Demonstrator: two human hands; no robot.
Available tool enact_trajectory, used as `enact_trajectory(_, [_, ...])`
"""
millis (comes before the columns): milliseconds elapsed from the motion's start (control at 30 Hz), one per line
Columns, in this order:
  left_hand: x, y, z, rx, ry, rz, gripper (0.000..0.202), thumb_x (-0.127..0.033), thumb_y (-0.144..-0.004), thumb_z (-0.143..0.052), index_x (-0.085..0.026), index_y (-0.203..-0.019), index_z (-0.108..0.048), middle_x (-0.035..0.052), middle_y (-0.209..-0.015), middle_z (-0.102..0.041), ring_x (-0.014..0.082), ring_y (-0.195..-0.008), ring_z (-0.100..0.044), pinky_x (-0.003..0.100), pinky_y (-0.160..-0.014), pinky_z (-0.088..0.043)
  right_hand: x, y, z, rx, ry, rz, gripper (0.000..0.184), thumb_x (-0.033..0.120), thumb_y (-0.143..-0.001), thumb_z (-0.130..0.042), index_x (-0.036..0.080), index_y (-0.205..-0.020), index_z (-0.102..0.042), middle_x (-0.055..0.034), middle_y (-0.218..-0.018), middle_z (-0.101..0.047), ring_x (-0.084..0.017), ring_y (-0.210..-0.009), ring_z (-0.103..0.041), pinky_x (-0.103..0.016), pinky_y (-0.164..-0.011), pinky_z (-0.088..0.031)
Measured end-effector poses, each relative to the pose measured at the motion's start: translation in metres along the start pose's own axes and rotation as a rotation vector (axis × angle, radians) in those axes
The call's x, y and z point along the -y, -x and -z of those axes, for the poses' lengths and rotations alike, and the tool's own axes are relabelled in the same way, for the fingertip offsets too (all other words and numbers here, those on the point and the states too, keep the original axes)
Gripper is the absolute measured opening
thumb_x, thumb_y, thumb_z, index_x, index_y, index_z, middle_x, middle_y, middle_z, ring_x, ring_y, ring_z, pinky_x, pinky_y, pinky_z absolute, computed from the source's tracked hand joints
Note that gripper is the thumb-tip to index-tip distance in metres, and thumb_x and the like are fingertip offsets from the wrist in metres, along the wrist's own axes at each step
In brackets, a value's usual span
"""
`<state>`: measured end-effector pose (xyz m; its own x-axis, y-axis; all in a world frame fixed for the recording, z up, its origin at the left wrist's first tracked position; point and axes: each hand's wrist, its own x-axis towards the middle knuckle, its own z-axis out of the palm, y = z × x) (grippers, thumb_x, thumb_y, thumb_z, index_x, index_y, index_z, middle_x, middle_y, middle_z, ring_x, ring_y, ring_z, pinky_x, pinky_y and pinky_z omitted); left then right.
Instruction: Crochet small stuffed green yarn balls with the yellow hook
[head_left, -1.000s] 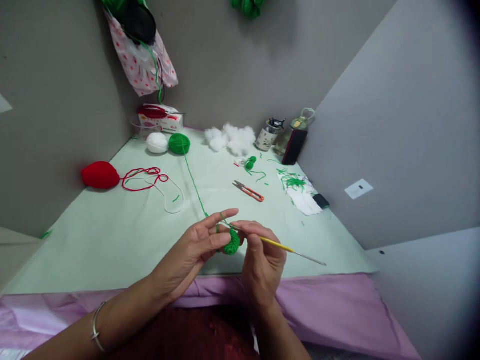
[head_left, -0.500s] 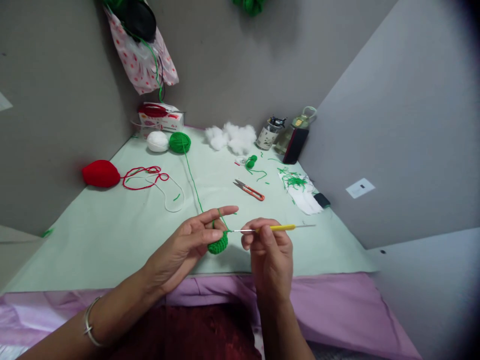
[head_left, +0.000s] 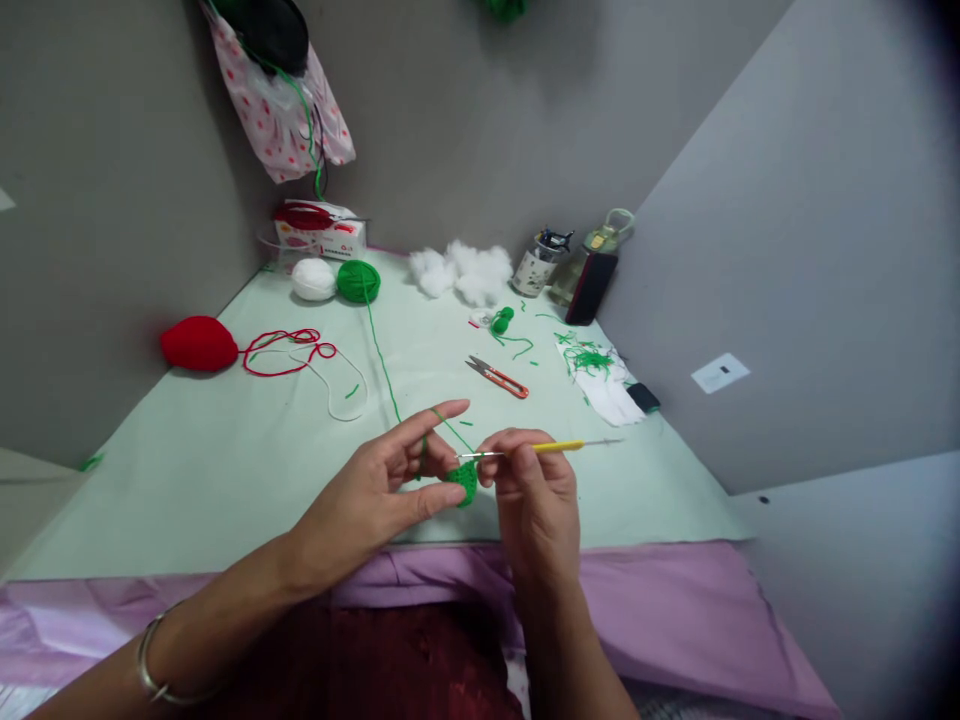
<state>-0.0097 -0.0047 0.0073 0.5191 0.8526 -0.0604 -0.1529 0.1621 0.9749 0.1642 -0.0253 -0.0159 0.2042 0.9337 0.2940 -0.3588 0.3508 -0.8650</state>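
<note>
Between thumb and fingers, my left hand pinches a small green crochet piece. Its index finger is stretched out with green yarn looped over it. That yarn runs back to a green yarn ball. My right hand is closed around a crochet hook with a yellow grip. The hook's metal shaft passes by the top edge of the green piece and its tip points left, with green yarn on the shaft. My right fingertips are close beside the piece; whether they touch it I cannot tell.
Orange thread snips lie ahead of my hands. A white yarn ball, red yarn, white stuffing, a pen holder and a phone stand farther back. Green scraps lie on white paper at right.
The green piece has shifted right, toward my right hand. The hook now reaches farther past the piece's edge, and my left thumb and fingers have spread.
</note>
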Motion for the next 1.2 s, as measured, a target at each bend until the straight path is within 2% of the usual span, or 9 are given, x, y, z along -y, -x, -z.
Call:
enact_trajectory(100, [0.002, 0.000, 0.001, -0.009, 0.035, -0.008, 0.068, -0.030, -0.086, -0.080, -0.031, -0.149, -0.055, -0.0006, -0.096, -0.058, 0.0169, -0.092, -0.057, 0.032, -0.089, -0.048, 0.004, -0.002, -0.001, 0.020, -0.012, -0.021, 0.017, 0.035, -0.095, -0.070, 0.022, -0.086, -0.076, -0.0016, -0.078, -0.074, -0.011, -0.062, -0.062, -0.025, -0.061, -0.053])
enact_trajectory(367, [0.001, 0.000, 0.000, -0.032, 0.004, -0.048, 0.064, -0.024, -0.086, -0.074, -0.026, -0.148, -0.056, 0.0006, -0.097, -0.057, 0.0173, -0.093, -0.058, 0.038, -0.100, -0.046, 0.009, 0.001, 0.006, 0.090, 0.149, 0.062, 0.021, 0.033, -0.101, -0.060, 0.022, -0.091, -0.075, -0.0032, -0.083, -0.074, -0.014, -0.071, -0.065, -0.030, -0.067, -0.055])
enact_trajectory(567, [0.000, -0.001, 0.000, -0.042, -0.016, -0.052, 0.063, -0.023, -0.087, -0.073, -0.025, -0.148, -0.056, 0.0004, -0.097, -0.057, 0.0167, -0.095, -0.058, 0.036, -0.102, -0.046, 0.014, 0.004, 0.007, 0.134, 0.269, 0.143, 0.020, 0.025, -0.103, -0.056, 0.024, -0.096, -0.075, -0.0015, -0.088, -0.074, -0.014, -0.076, -0.065, -0.030, -0.072, -0.054])
enact_trajectory(733, [0.000, -0.001, 0.000, -0.100, -0.080, -0.062, 0.057, -0.027, -0.088, -0.074, -0.027, -0.144, -0.060, -0.0001, -0.095, -0.059, 0.0160, -0.093, -0.058, 0.033, -0.098, -0.047, 0.020, 0.007, 0.007, 0.200, 0.477, 0.297, 0.022, 0.015, -0.102, -0.054, 0.025, -0.105, -0.074, -0.0033, -0.093, -0.075, -0.017, -0.084, -0.068, -0.035, -0.075, -0.056])
enact_trajectory(867, [0.002, 0.000, -0.005, -0.189, -0.212, -0.158, 0.053, -0.022, -0.088, -0.070, -0.027, -0.141, -0.064, -0.0007, -0.090, -0.060, 0.0165, -0.091, -0.059, 0.033, -0.096, -0.048, 0.022, 0.007, 0.008, 0.284, 0.601, 0.384, 0.025, 0.011, -0.101, -0.052, 0.026, -0.108, -0.071, -0.0040, -0.093, -0.076, -0.020, -0.088, -0.071, -0.039, -0.077, -0.058])
enact_trajectory(967, [0.005, 0.000, -0.009, -0.292, -0.322, -0.259, 0.054, -0.020, -0.088, -0.069, -0.027, -0.141, -0.064, -0.0014, -0.088, -0.060, 0.0159, -0.089, -0.058, 0.032, -0.096, -0.048, 0.018, 0.012, 0.007, 0.318, 0.764, 0.536, 0.029, 0.009, -0.098, -0.055, 0.027, -0.115, -0.070, -0.0064, -0.098, -0.077, -0.021, -0.089, -0.072, -0.038, -0.074, -0.060])
enact_trajectory(1067, [0.004, 0.001, -0.011, -0.345, -0.280, -0.258, 0.058, -0.022, -0.088, -0.071, -0.027, -0.144, -0.061, -0.0022, -0.087, -0.059, 0.0153, -0.089, -0.059, 0.030, -0.095, -0.050, 0.011, 0.018, 0.007, 0.305, 0.938, 0.711, 0.042, 0.008, -0.093, -0.063, 0.032, -0.127, -0.067, -0.0081, -0.109, -0.079, -0.022, -0.093, -0.074, -0.038, -0.073, -0.062])
enact_trajectory(1133, [0.002, 0.003, -0.011, -0.357, -0.210, -0.232, 0.060, -0.024, -0.087, -0.073, -0.026, -0.146, -0.060, -0.0025, -0.087, -0.060, 0.0151, -0.089, -0.060, 0.029, -0.094, -0.051, 0.006, 0.020, 0.007, 0.287, 0.936, 0.744, 0.046, 0.009, -0.093, -0.065, 0.035, -0.131, -0.066, -0.0077, -0.114, -0.079, -0.023, -0.097, -0.075, -0.038, -0.074, -0.063])
enact_trajectory(1200, [0.001, 0.004, -0.010, -0.370, -0.188, -0.225, 0.058, -0.024, -0.086, -0.074, -0.026, -0.143, -0.062, -0.0023, -0.087, -0.061, 0.0153, -0.089, -0.061, 0.029, -0.094, -0.051, 0.003, 0.018, 0.006, 0.256, 0.802, 0.693, 0.039, 0.011, -0.096, -0.061, 0.034, -0.127, -0.069, -0.0070, -0.111, -0.079, -0.022, -0.096, -0.075, -0.038, -0.074, -0.062])
